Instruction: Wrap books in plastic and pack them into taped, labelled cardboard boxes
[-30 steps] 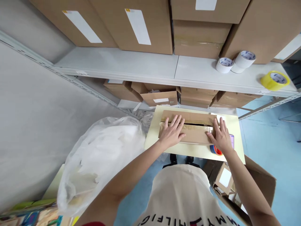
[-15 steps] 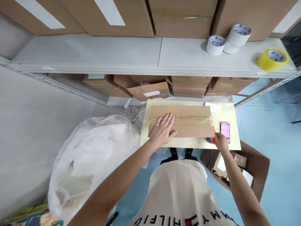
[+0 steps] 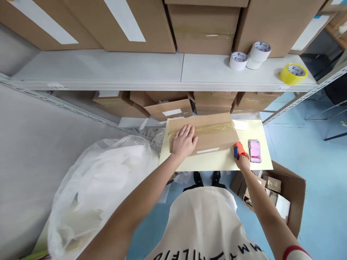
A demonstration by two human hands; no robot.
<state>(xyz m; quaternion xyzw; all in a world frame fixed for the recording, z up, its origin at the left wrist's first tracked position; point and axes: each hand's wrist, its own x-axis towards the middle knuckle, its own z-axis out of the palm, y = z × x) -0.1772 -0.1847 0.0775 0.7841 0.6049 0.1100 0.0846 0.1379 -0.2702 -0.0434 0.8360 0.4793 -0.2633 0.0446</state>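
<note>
A long cardboard box (image 3: 214,135) lies on the pale yellow table (image 3: 217,164), slightly turned, with clear tape along its top and a white strip on its near side. My left hand (image 3: 184,141) rests flat on the box's left part, fingers stretched out. At the box's right end my right hand (image 3: 244,162) is closed around an orange and blue tape dispenser (image 3: 239,150). Part of a yellow roll shows beside its fingers. The dispenser is close to the box's near right corner; whether they touch I cannot tell.
A phone (image 3: 255,151) and a white paper (image 3: 240,125) lie right on the table. Tape rolls (image 3: 238,60) and a yellow roll (image 3: 294,74) stand on the shelf (image 3: 114,68). An open carton (image 3: 295,195) of small boxes is at right, a large plastic bag (image 3: 103,187) at left.
The box has turned a little, its right end now farther back, and its white-striped near side shows. My right hand has moved left with the tape dispenser, now in plainer view. The camera view has shifted.
</note>
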